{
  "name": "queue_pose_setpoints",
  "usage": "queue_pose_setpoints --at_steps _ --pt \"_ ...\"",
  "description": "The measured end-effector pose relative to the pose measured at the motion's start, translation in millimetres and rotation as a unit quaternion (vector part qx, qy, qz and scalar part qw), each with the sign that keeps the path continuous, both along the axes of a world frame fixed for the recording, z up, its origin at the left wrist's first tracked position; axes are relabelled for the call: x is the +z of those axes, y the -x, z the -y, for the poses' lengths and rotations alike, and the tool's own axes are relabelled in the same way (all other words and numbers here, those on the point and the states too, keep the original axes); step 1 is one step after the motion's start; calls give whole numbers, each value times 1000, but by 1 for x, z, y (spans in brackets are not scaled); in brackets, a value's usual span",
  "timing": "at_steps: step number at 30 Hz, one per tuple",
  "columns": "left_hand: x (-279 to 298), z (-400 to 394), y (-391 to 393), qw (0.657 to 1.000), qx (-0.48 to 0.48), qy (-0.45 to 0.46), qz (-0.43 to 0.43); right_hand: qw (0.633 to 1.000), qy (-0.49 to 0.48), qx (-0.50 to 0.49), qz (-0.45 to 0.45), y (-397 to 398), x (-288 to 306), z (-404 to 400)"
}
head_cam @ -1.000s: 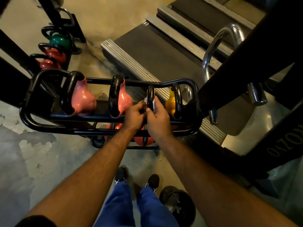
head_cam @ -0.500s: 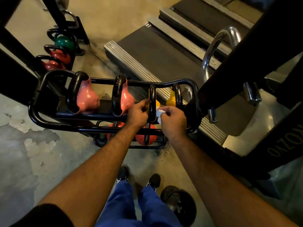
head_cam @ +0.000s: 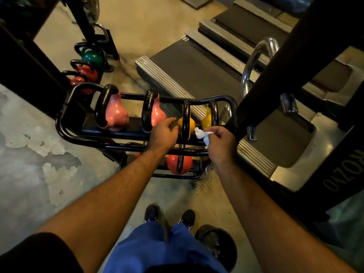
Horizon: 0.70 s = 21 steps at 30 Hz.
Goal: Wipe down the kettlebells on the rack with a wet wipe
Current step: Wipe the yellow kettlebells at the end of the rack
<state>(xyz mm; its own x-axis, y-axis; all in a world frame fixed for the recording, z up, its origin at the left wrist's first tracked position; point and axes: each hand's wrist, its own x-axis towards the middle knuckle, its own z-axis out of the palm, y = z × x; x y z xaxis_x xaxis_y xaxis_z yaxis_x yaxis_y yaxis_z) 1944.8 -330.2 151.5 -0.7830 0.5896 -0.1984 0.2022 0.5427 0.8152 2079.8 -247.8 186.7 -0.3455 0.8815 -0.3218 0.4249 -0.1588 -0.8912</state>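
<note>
A black tube rack (head_cam: 65, 134) holds two pink kettlebells (head_cam: 116, 115) (head_cam: 156, 115) and two yellow kettlebells (head_cam: 182, 125) (head_cam: 206, 119) on its top tier. An orange kettlebell (head_cam: 171, 162) sits on the tier below. My right hand (head_cam: 220, 142) pinches a crumpled white wet wipe (head_cam: 201, 134) just right of the nearer yellow kettlebell's black handle. My left hand (head_cam: 163, 133) hovers at that kettlebell's left side, fingers loosely bent and holding nothing; whether it touches the bell is unclear.
Red kettlebells (head_cam: 86, 71) and a green kettlebell (head_cam: 92, 57) sit on another rack at the back left. A treadmill (head_cam: 197, 62) with a chrome handrail (head_cam: 254, 62) lies behind. A thick black frame beam (head_cam: 285, 75) crosses at right. A dark bin (head_cam: 218, 245) stands by my feet.
Both hands have come off the yellow kettlebell's handle. My right hand drew the wipe back to the right, and my left hand let go and shifted left.
</note>
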Motion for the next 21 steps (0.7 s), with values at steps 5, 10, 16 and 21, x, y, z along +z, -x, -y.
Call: queue_pose_setpoints --at_steps 5,10,16,21 --pt "26 2 -11 995 -42 -33 -79 998 -43 -35 -21 -15 16 0" --pt "39 -14 -31 990 -99 -68 -69 993 -84 -86 2 -20 27 0" --pt "26 -42 -63 995 -75 -54 27 986 -124 -103 38 -16 21 -18" --pt "22 -75 -67 995 34 -29 94 984 -162 -59 49 -9 5 -35"
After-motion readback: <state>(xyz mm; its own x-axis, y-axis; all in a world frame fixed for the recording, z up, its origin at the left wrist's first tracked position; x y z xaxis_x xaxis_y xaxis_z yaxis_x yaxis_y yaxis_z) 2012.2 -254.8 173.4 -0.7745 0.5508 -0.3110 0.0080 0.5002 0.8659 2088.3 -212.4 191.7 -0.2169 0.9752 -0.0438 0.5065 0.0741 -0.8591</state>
